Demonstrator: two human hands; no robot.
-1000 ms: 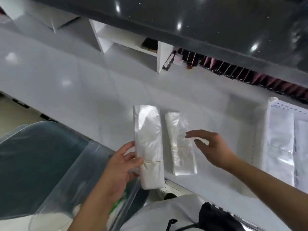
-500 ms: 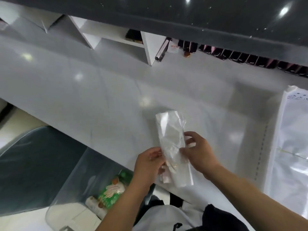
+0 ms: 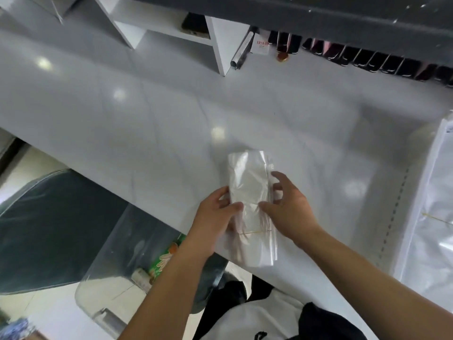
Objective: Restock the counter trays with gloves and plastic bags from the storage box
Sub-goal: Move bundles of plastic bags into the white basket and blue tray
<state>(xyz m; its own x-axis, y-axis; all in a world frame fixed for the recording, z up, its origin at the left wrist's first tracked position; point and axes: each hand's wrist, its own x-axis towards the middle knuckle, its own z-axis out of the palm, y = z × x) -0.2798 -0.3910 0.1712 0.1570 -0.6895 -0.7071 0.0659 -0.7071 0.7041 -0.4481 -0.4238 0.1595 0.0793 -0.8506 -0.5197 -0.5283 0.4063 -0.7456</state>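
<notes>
A bundle of clear plastic bags [image 3: 250,182], tied by a thin rubber band near its lower end, lies on the white counter [image 3: 147,133] close to the front edge. My left hand [image 3: 215,217] grips its left side, thumb on top. My right hand [image 3: 286,207] holds its right side, thumb across the top and fingers curled at the edge. The clear storage box [image 3: 110,253] stands on the floor at lower left with a green packet [image 3: 166,258] inside. A white tray [image 3: 416,204] with more flat bags sits at the right edge.
The box's dark lid [image 3: 49,229] leans to the left of the box. White shelf dividers [image 3: 215,40] and a row of dark items [image 3: 367,60] line the back under a dark upper counter. A silver pen-like object [image 3: 241,51] leans there.
Two bundles lay side by side, the left hand on the bigger one. They have come together into one stack, both hands now hold it, and the view has shifted.
</notes>
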